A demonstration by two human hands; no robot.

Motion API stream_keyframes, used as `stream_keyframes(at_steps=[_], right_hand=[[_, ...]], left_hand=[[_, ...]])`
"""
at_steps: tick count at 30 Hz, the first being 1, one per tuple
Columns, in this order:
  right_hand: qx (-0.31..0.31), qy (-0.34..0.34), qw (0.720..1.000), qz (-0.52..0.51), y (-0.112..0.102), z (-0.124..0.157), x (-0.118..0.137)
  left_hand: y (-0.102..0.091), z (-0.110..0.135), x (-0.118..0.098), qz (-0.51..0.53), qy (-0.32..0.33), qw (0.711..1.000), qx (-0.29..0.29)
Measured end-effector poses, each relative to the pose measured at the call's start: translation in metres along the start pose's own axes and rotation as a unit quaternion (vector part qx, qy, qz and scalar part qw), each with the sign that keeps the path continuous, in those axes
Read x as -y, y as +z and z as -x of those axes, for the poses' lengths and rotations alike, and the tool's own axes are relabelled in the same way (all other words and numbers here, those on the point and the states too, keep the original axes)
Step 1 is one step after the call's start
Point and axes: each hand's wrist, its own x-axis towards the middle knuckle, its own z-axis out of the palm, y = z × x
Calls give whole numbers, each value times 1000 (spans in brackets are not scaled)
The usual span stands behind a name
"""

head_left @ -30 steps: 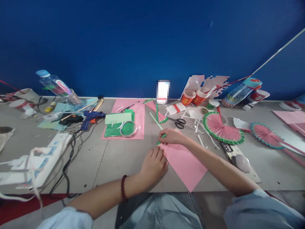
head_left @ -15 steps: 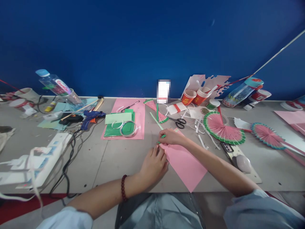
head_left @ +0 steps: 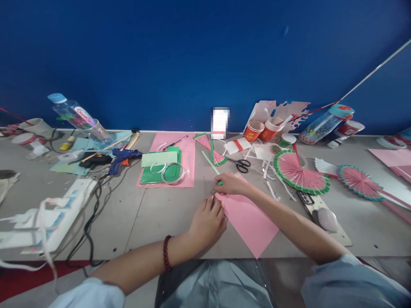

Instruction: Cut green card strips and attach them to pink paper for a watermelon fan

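Note:
A sheet of pink paper (head_left: 252,222) lies slantwise on the table, one corner toward me. At its far left edge a narrow green paper strip (head_left: 219,183) pokes out between my fingers. My right hand (head_left: 231,184) is closed on that strip, its wrist crossing above the sheet. Just below, my left hand (head_left: 208,216) has curled fingers pressed together on the paper's left edge, fingertips close to the strip's end. The fingers cover much of this edge, so how strip and paper meet is hidden. A pale green strip (head_left: 210,162) lies just beyond my right hand.
Black scissors (head_left: 243,165) and a watermelon-patterned paper fan (head_left: 302,173) lie beyond my right arm, near a phone (head_left: 326,218). Leftward are green paper packs (head_left: 160,169), a blue glue gun (head_left: 123,159) and a power strip (head_left: 69,209) with cables. Paper cups (head_left: 254,130) stand behind.

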Motion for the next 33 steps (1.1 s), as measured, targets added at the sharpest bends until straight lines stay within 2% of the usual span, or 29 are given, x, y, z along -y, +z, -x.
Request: stream_keyframes(at_steps=[6,13,33], right_hand=[[-3,2,1000,-7,0,1,2],[10,13,998,-60,-3,4,1],[0,-16,1000,-1,0,0,0]], left_hand=[[-2,0,0,18,3,1000,-2],[-2,-1,0,2,14,1000,-15],[-1,1,-1,-2,-6,1000,7]])
